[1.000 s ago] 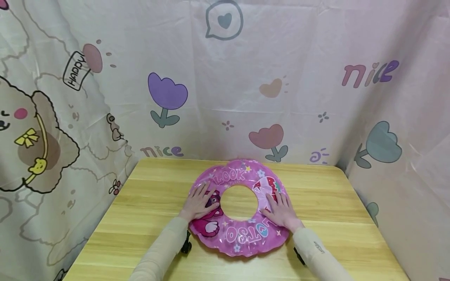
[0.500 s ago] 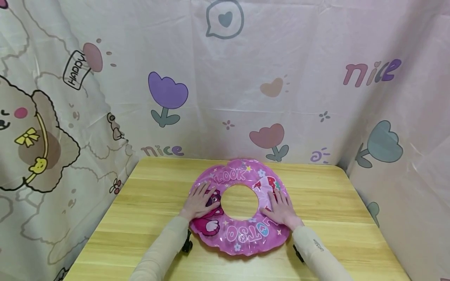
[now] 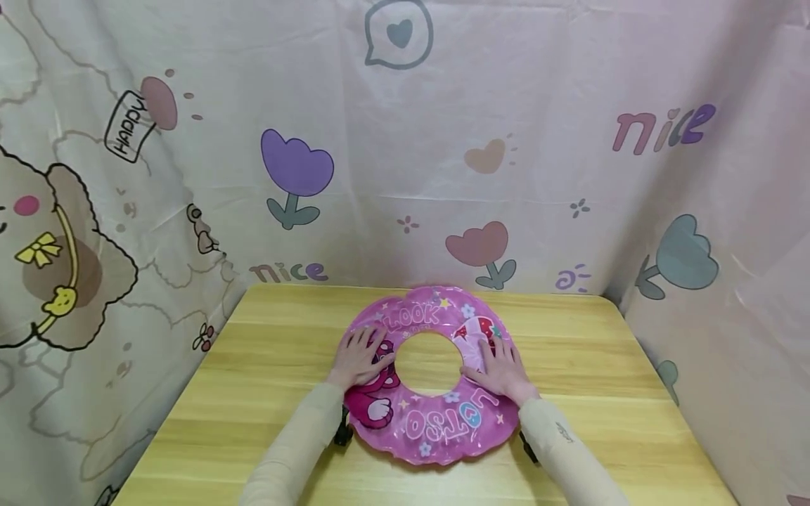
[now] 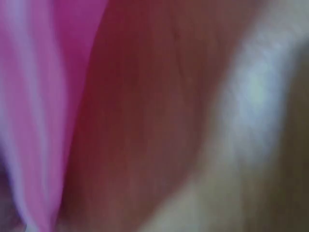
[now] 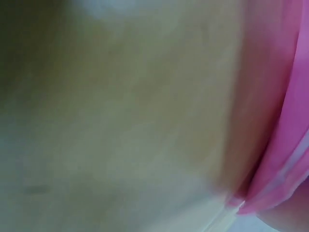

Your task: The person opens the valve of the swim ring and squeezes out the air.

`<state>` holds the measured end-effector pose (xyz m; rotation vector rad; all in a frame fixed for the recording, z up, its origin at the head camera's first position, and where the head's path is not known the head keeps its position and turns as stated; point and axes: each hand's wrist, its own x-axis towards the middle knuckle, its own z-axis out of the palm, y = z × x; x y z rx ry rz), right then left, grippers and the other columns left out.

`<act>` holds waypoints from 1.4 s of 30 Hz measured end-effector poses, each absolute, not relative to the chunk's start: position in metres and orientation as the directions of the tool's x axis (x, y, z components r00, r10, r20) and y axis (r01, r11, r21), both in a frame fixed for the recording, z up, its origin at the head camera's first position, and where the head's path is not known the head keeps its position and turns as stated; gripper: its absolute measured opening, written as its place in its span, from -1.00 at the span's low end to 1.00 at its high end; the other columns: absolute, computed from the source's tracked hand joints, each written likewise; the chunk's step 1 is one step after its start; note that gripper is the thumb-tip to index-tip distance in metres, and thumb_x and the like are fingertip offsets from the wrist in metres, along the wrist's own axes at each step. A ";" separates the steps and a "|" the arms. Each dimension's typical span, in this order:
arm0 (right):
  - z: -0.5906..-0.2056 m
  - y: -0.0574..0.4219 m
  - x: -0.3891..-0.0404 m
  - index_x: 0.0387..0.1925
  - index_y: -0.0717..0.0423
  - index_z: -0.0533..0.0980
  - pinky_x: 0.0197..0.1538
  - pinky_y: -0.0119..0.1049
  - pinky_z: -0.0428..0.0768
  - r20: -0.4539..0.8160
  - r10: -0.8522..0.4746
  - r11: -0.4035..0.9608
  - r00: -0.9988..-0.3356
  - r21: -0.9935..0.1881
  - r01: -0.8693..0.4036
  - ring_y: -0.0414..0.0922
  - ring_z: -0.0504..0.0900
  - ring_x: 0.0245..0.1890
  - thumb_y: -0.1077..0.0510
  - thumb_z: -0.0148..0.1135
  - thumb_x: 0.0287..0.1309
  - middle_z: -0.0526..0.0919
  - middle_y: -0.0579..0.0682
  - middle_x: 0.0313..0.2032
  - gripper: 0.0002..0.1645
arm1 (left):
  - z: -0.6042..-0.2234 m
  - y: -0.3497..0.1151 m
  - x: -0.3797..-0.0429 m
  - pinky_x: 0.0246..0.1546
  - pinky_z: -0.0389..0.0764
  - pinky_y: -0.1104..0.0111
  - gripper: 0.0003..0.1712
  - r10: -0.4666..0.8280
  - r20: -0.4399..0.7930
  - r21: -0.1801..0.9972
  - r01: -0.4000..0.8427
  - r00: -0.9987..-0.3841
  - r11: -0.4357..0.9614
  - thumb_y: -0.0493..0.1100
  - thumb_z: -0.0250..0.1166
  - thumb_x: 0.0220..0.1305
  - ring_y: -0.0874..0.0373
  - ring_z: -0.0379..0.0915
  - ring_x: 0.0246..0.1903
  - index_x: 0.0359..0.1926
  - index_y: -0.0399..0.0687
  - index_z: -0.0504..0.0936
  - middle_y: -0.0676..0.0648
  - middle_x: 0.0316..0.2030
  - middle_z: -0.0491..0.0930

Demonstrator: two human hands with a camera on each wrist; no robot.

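A pink inflatable swim ring (image 3: pixel 436 439) lies flat on the wooden table, printed with a bear, strawberries, flowers and lettering. My left hand (image 3: pixel 359 358) rests on its left side over the bear print, fingers spread and straight. On the ring's right side, below the strawberries, my right hand (image 3: pixel 501 369) lies with its fingers extended and thumb toward the centre hole. Close up in the left wrist view, the swim ring's edge (image 4: pixel 34 96) looks blurred. The right wrist view catches its pink edge (image 5: pixel 285 159) too, at the right. Neither wrist view shows fingers.
The light wooden table (image 3: pixel 266 393) extends around the ring on all sides. A printed curtain (image 3: pixel 392 140) hangs behind its far edge and along both sides. Small black wrist devices show beneath the sleeves, the left one (image 3: pixel 344 430) beside the ring.
Both hands have shifted slightly inward over the ring, and the right thumb now reaches the inner hole's edge. The ring stays nearly in place; the whole view has drifted a little left.
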<state>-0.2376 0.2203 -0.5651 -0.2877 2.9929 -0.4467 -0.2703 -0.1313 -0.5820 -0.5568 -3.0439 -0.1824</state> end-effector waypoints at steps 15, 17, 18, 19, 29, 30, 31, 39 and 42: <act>-0.564 0.218 -0.255 0.56 0.34 -0.12 0.58 0.34 -0.21 -0.107 -0.219 0.933 -0.970 -0.315 -0.176 0.23 -0.14 0.62 -0.54 0.08 0.18 -0.18 0.27 0.60 0.35 | -0.578 -0.123 -0.281 0.52 0.06 -0.20 -0.05 0.317 -0.007 0.065 0.316 -0.948 0.947 0.53 -0.19 0.39 -0.16 0.01 0.55 0.60 0.14 0.06 0.01 0.61 0.02; -0.565 0.217 -0.255 0.58 0.27 -0.12 0.57 0.35 -0.22 -0.102 -0.220 0.935 -0.970 -0.307 -0.179 0.22 -0.15 0.62 -0.55 0.05 0.19 -0.15 0.24 0.61 0.32 | -0.578 -0.123 -0.282 0.53 0.05 -0.20 -0.05 0.312 -0.014 0.039 0.312 -0.950 0.949 0.54 -0.22 0.39 -0.15 -0.01 0.56 0.61 0.18 0.02 0.02 0.61 0.01; -0.566 0.216 -0.256 0.59 0.21 -0.13 0.57 0.35 -0.24 -0.103 -0.221 0.935 -0.970 -0.305 -0.181 0.21 -0.16 0.62 -0.55 0.04 0.21 -0.16 0.22 0.61 0.29 | -0.579 -0.122 -0.282 0.53 0.04 -0.19 -0.06 0.311 -0.013 0.030 0.310 -0.950 0.950 0.54 -0.23 0.39 -0.14 -0.02 0.56 0.61 0.20 -0.01 0.03 0.62 0.00; -0.566 0.216 -0.256 0.60 0.15 -0.13 0.58 0.34 -0.25 -0.107 -0.222 0.938 -0.969 -0.293 -0.183 0.20 -0.18 0.63 -0.55 0.01 0.22 -0.17 0.20 0.62 0.26 | -0.579 -0.122 -0.282 0.53 0.04 -0.19 -0.07 0.311 -0.009 0.025 0.310 -0.950 0.950 0.54 -0.23 0.40 -0.14 -0.02 0.56 0.61 0.22 -0.01 0.03 0.61 0.01; -0.567 0.215 -0.257 0.62 -0.04 -0.12 0.57 0.35 -0.29 -0.145 -0.222 0.947 -0.964 -0.267 -0.177 0.17 -0.26 0.64 -0.57 -0.09 0.28 -0.24 0.15 0.63 0.14 | -0.589 -0.119 -0.282 0.55 -0.15 -0.27 -0.17 0.315 0.060 0.092 0.320 -0.947 0.943 0.41 -0.11 0.44 -0.17 -0.16 0.60 0.59 0.24 0.07 -0.03 0.59 0.08; -0.568 0.214 -0.257 0.62 -0.04 -0.11 0.57 0.35 -0.30 -0.145 -0.223 0.947 -0.964 -0.267 -0.178 0.17 -0.25 0.64 -0.57 -0.09 0.27 -0.23 0.15 0.63 0.14 | -0.590 -0.120 -0.282 0.55 -0.16 -0.25 -0.18 0.314 0.065 0.104 0.320 -0.947 0.942 0.41 -0.11 0.44 -0.17 -0.19 0.60 0.59 0.24 0.08 -0.04 0.60 0.06; -0.568 0.214 -0.257 0.62 -0.05 -0.12 0.58 0.34 -0.31 -0.150 -0.221 0.947 -0.964 -0.268 -0.176 0.16 -0.26 0.64 -0.57 -0.09 0.27 -0.24 0.14 0.63 0.14 | -0.591 -0.120 -0.282 0.56 -0.18 -0.24 -0.18 0.314 0.064 0.112 0.320 -0.947 0.941 0.41 -0.12 0.44 -0.16 -0.21 0.61 0.59 0.24 0.07 -0.04 0.61 0.03; -0.572 0.214 -0.259 0.61 0.05 -0.07 0.60 0.29 -0.30 -0.138 -0.225 0.947 -0.964 -0.265 -0.183 0.20 -0.24 0.63 -0.54 -0.08 0.27 -0.21 0.19 0.62 0.15 | -0.591 -0.120 -0.284 0.59 -0.25 -0.16 -0.15 0.317 0.036 0.135 0.319 -0.948 0.938 0.42 -0.16 0.46 -0.10 -0.26 0.62 0.60 0.20 0.03 0.00 0.63 -0.08; -0.570 0.213 -0.261 0.60 0.08 -0.06 0.60 0.29 -0.29 -0.132 -0.221 0.944 -0.966 -0.277 -0.178 0.18 -0.28 0.64 -0.55 -0.07 0.27 -0.25 0.17 0.63 0.17 | -0.588 -0.119 -0.284 0.59 -0.20 -0.17 -0.15 0.316 0.035 0.125 0.318 -0.948 0.940 0.43 -0.15 0.45 -0.11 -0.19 0.61 0.60 0.20 0.05 0.01 0.62 -0.03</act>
